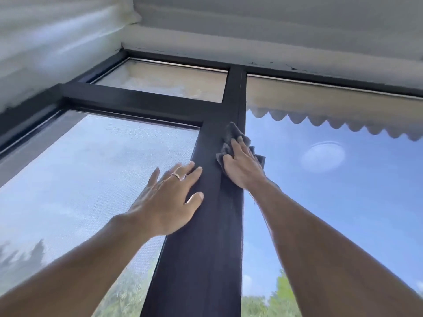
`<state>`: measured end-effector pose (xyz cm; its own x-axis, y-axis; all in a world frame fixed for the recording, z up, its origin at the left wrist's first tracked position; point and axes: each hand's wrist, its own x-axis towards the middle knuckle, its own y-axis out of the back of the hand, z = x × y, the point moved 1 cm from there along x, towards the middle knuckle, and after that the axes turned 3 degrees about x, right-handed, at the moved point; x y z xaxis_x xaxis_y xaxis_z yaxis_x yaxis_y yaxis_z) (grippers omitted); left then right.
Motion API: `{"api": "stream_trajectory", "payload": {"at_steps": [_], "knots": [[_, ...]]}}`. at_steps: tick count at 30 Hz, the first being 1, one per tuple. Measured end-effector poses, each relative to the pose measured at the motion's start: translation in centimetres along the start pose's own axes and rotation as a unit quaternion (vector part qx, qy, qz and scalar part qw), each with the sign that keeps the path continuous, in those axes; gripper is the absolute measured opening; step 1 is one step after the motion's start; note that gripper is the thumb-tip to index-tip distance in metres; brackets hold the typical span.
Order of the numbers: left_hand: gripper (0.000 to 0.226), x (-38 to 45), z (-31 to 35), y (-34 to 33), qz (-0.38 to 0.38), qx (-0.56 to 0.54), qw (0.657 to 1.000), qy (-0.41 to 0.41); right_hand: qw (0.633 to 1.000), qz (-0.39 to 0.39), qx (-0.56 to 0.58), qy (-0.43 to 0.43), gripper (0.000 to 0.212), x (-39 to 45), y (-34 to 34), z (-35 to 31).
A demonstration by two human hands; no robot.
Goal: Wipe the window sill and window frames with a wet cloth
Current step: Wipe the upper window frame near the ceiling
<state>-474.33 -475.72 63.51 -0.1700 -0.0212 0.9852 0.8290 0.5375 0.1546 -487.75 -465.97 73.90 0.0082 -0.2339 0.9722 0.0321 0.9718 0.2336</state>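
While the flat left hand point(170, 197) rests on the dark window frame point(201, 259), the right hand point(241, 167), fingers straight, presses a grey cloth point(231, 133) there.

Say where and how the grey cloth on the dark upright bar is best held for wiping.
Press the cloth flat from the room side, palm on its bunched middle, as the right hand does with straight fingers. It lies crumpled against the bar, its edges sticking out above and to the right of the hand, so pinching an edge would likely let it fold or slip.
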Motion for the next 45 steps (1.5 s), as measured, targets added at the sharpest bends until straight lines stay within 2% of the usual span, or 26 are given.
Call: {"api": "stream_trajectory", "payload": {"at_steps": [3,9,14,16,22,25,28,31,35,41,45], "knots": [[0.061,3.3,0.1,0.8,0.009,-0.004,1.0,-0.001,1.0,0.005,0.012,-0.006,0.062,1.9,0.6,-0.5],[0.062,5.2,1.8,-0.4,-0.005,0.012,1.0,-0.028,0.998,0.016,-0.024,0.049,0.063,-4.4,-1.3,1.1],[0.059,5.2,0.9,-1.3,0.019,0.004,0.999,-0.04,0.999,0.019,-0.035,-0.023,0.06,3.9,0.5,-0.7],[0.059,5.3,0.9,-1.5,0.029,-0.003,0.999,-0.038,0.999,0.023,-0.041,-0.009,0.06,4.5,0.4,-0.5],[0.06,5.5,1.2,-1.4,0.032,-0.002,0.998,-0.048,0.996,0.003,-0.069,0.06,0.065,-3.4,-0.9,1.5],[0.061,5.3,1.0,-1.6,0.03,-0.009,0.999,-0.045,0.996,-0.015,-0.088,0.021,0.065,-1.1,-0.3,0.7],[0.062,5.5,0.9,-1.5,0.034,-0.012,0.998,-0.044,0.999,0.006,-0.043,-0.003,0.063,0.9,0.0,-0.7],[0.062,5.5,0.8,-0.9,0.025,-0.03,0.998,-0.052,0.999,-0.001,-0.035,0.02,0.066,-2.6,-0.6,-0.2],[0.063,4.2,0.2,-0.4,0.017,-0.055,0.997,-0.044,0.995,-0.047,-0.074,0.049,0.078,-8.8,-1.6,0.7],[0.066,0.5,-0.1,-0.7,0.023,-0.071,0.997,-0.027,0.997,-0.027,-0.07,-0.013,0.064,-4.8,-0.9,-0.8],[0.067,-2.1,-0.2,-1.1,0.021,-0.095,0.995,-0.026,0.995,-0.055,-0.077,0.01,0.067,-10.6,-2.2,-0.2]]}}
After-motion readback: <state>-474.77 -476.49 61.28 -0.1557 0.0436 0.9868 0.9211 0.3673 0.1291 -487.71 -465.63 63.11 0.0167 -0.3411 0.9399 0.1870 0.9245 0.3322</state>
